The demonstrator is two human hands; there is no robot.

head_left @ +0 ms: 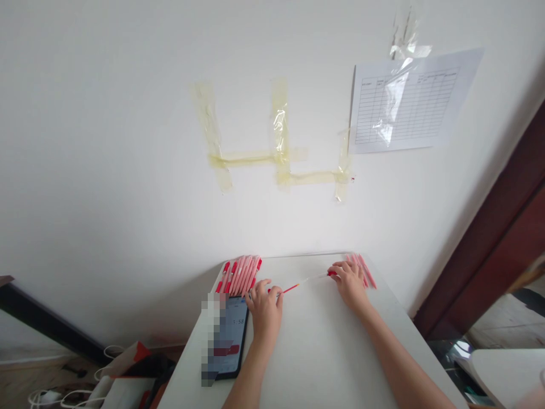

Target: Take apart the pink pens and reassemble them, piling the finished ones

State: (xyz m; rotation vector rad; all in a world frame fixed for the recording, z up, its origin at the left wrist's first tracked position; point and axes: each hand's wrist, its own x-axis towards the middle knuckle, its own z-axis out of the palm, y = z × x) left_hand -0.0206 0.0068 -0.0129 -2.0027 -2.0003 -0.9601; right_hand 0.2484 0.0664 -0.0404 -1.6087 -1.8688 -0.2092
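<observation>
My left hand [264,307] is closed, thumb and fingers pinching a thin red pen refill [290,288]. The refill points to the right and has a yellowish end. Across from it, my right hand [348,284] pinches a small red piece [331,273], with a thin clear stem reaching left towards the refill. A small gap seems to lie between the two, though the clear part is faint. Just beyond my left hand lies a row of pink pens [244,274] with red parts. Several pink pen barrels [367,271] lie beside and partly behind my right hand.
A phone [232,335] showing a timer lies left of my left forearm on the white table [315,352]. The table's far edge meets a wall with yellowed tape [249,161] and a printed sheet [409,102]. Cables [55,397] are on the lower left.
</observation>
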